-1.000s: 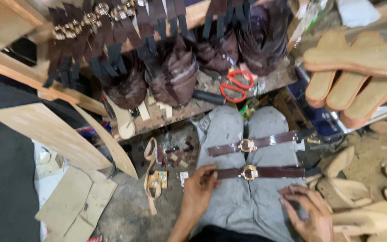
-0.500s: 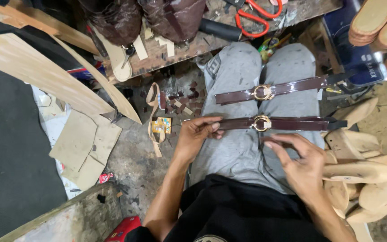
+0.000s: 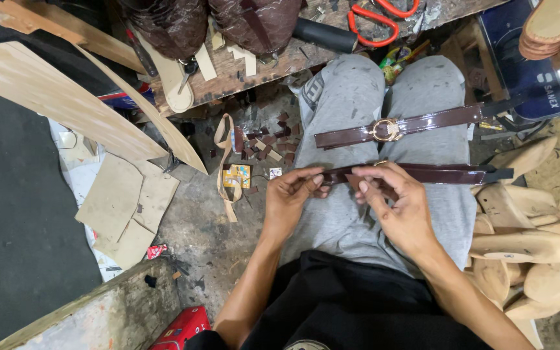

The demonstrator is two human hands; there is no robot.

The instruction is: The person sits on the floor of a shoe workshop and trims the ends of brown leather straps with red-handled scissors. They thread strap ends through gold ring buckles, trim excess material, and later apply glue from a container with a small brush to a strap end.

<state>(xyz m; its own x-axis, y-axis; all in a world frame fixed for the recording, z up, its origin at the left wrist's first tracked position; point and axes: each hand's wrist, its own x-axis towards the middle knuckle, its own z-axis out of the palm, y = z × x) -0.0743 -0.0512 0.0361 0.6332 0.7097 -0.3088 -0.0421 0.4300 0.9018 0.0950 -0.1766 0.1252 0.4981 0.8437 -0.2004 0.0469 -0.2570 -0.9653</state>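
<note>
Two glossy dark brown straps lie across my grey-trousered lap. The far strap (image 3: 422,122) shows a gold ring buckle at its middle. The near strap (image 3: 445,174) runs across my thighs; my left hand (image 3: 291,194) pinches its left end and my right hand (image 3: 393,201) grips its middle, covering the buckle. My fingertips almost meet over the strap.
A wooden bench (image 3: 273,71) ahead carries brown shoe uppers (image 3: 257,23), a black tube and red scissors (image 3: 374,16). Pale wooden soles (image 3: 526,246) pile at my right. Cardboard pieces (image 3: 124,207), curved boards and leather scraps (image 3: 264,139) litter the floor at left.
The view tilted down and closer. My right hand moved up from my lap onto the near strap's middle, hiding its buckle; my left hand stayed at the strap's left end.
</note>
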